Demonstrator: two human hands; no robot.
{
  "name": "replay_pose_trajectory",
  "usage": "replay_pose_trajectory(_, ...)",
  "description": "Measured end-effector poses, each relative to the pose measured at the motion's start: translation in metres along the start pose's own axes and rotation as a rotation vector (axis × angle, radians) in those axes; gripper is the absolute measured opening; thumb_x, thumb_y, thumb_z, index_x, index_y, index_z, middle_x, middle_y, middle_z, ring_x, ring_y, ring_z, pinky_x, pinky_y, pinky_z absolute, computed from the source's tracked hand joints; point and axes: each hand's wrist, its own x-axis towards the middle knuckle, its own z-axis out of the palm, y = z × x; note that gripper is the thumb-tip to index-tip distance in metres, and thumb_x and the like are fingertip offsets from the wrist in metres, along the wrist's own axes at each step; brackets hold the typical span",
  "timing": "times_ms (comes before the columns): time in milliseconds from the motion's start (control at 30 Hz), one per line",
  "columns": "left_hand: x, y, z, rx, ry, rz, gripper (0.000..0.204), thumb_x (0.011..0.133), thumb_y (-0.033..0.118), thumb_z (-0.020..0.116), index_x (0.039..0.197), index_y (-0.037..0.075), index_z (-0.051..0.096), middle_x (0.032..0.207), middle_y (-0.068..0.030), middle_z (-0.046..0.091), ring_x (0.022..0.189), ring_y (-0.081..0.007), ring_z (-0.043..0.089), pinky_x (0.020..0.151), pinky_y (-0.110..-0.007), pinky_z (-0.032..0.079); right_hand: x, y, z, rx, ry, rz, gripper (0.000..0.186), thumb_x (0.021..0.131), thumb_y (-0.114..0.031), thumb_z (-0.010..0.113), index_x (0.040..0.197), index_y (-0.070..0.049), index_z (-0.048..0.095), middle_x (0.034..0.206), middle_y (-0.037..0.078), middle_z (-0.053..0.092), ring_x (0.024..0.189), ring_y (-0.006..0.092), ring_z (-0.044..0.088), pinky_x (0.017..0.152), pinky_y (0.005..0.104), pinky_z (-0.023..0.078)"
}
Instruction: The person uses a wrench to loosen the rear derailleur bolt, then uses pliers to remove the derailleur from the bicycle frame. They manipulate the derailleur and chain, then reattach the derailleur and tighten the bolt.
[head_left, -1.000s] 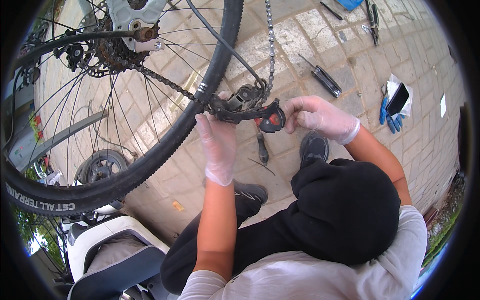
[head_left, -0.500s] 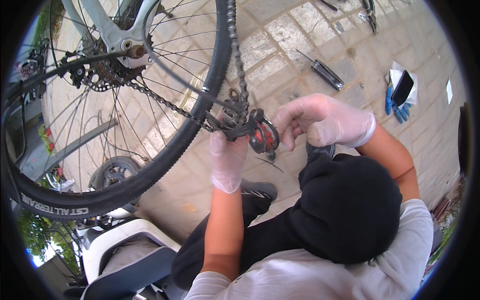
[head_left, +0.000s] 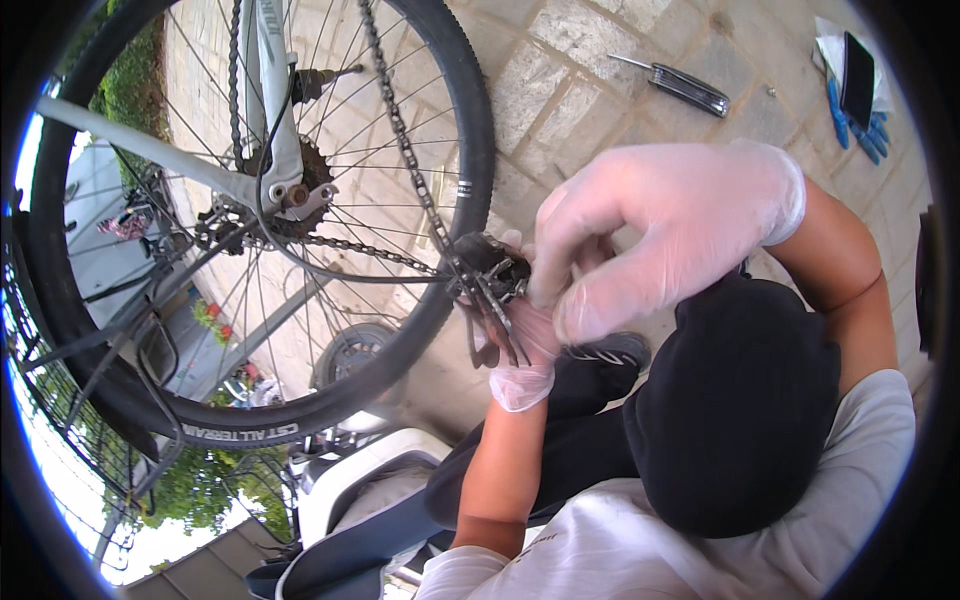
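metal chain (head_left: 403, 132), matt rubber tyre (head_left: 475, 150)

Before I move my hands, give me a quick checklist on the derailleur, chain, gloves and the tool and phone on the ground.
1. Left hand supporting the derailleur: ok, it holds it from beneath.
2. Right hand touching the derailleur: cannot tell, its fingertips are close beside it.
3. Chain seated on the pulleys: cannot tell, they are hidden or blurred.
4. Clear gloves on: ok, both hands covered.
5. Multi-tool folded: not ok, one bit sticks out.
6. Phone away from the wheel: ok, it lies off to the right.
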Motion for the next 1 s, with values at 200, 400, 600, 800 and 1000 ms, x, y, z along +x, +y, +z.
replay_pose_trajectory(200, -0.015, 0.002, 0.025, -0.141, -0.267, -0.119, 0.062, 0.079, 0.036, 0.072, 0.132, 0.012, 0.051, 0.115, 0.0002, 0.065, 0.066, -0.0073, 0.049, 0.074, -0.03, 0.03, -0.003, 0.042, -0.01, -0.101, 0.289, 0.046, 0.021, 0.079, -0.017, 0.073, 0.073, 0.001, 0.064, 0.073, 0.005, 0.062, 0.067, 0.011, 0.055, 0.061, 0.0281, 0.044)
replay_pose_trajectory(400, -0.024, 0.005, 0.043, -0.188, -0.294, -0.177, 0.052, 0.083, 0.033, 0.07, 0.128, 0.011, 0.055, 0.112, -0.003, 0.066, 0.067, -0.0059, 0.052, 0.075, -0.029, 0.031, 0.009, 0.073, -0.006, -0.02, 0.275, -0.08, 0.02, 0.082, -0.016, 0.068, 0.08, 0.003, 0.064, 0.065, 0.007, 0.061, 0.06, 0.0106, 0.055, 0.056, 0.029, 0.045)
replay_pose_trajectory(600, -0.025, 0.005, 0.046, -0.172, -0.271, -0.187, 0.051, 0.083, 0.033, 0.07, 0.126, 0.012, 0.057, 0.11, -0.0007, 0.065, 0.066, -0.005, 0.052, 0.075, -0.029, 0.031, 0.004, 0.079, -0.009, -0.072, 0.312, -0.083, 0.023, 0.082, -0.02, 0.068, 0.081, 0.002, 0.063, 0.063, 0.009, 0.061, 0.059, 0.0163, 0.059, 0.056, 0.0318, 0.047)
replay_pose_trajectory(800, -0.021, 0.004, 0.041, -0.174, -0.276, -0.162, 0.058, 0.078, 0.025, 0.075, 0.129, 0.012, 0.054, 0.111, -0.0007, 0.065, 0.069, -0.0074, 0.053, 0.078, -0.03, 0.033, 0.001, 0.126, -0.02, -0.473, 0.477, -0.157, 0.04, 0.083, -0.033, 0.067, 0.067, 0.001, 0.054, 0.064, 0.023, 0.052, 0.061, 0.0398, 0.052, 0.06, 0.0463, 0.042)
replay_pose_trajectory(1000, -0.015, 0.001, 0.027, -0.181, -0.262, -0.115, 0.062, 0.083, 0.034, 0.071, 0.135, 0.008, 0.049, 0.114, -0.0073, 0.063, 0.069, -0.0084, 0.051, 0.076, -0.03, 0.033, -0.029, 0.203, -0.014, -0.909, 0.608, 0.194, 0.024, 0.075, -0.027, 0.066, 0.075, -0.003, 0.064, 0.077, 0.016, 0.062, 0.076, 0.036, 0.062, 0.067, 0.0457, 0.049)
